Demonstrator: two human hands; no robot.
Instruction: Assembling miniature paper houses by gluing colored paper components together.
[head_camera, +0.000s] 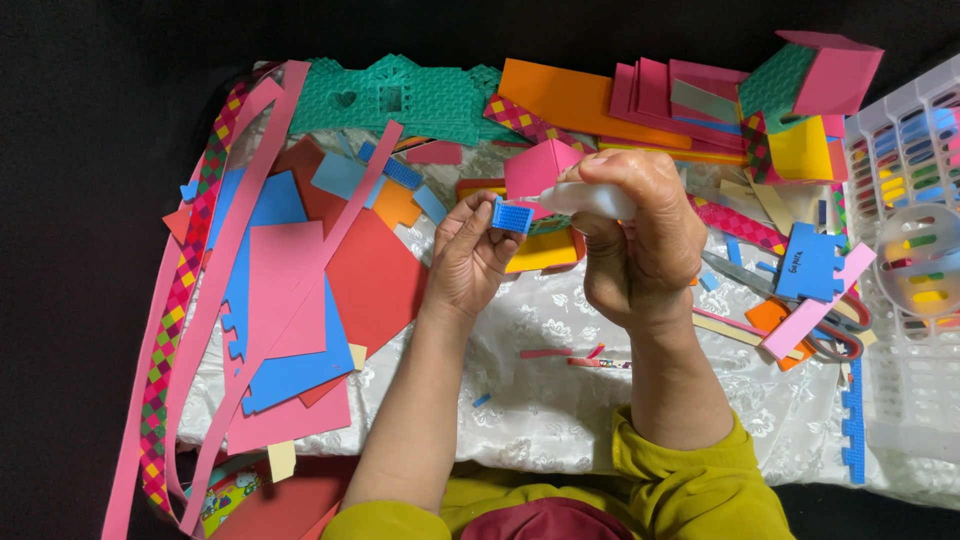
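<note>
Looks like a home craft corner rather than a workshop or shop. Shown by the surface (560, 420) draped in white flower-patterned cloth, heaped with cut foam sheets (285, 290) in pink, blue, red and orange, long pink strips (215, 300), checked ribbon (180, 290) and a green embossed house cut-out (395, 100). Also scissors (800, 310) among offcuts, and a white plastic basket (905, 300) of coloured bits at right.

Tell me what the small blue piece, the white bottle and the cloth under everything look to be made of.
Small blue piece, pinched in the left hand: likely craft foam, matte, with a fine ribbed or gridded texture.
White bottle, gripped by the right hand: seemingly soft plastic, smooth with a slight sheen, tapering to a nozzle.
Cloth: white fabric, probably satin-like, with a shiny woven floral pattern and creases.
</note>
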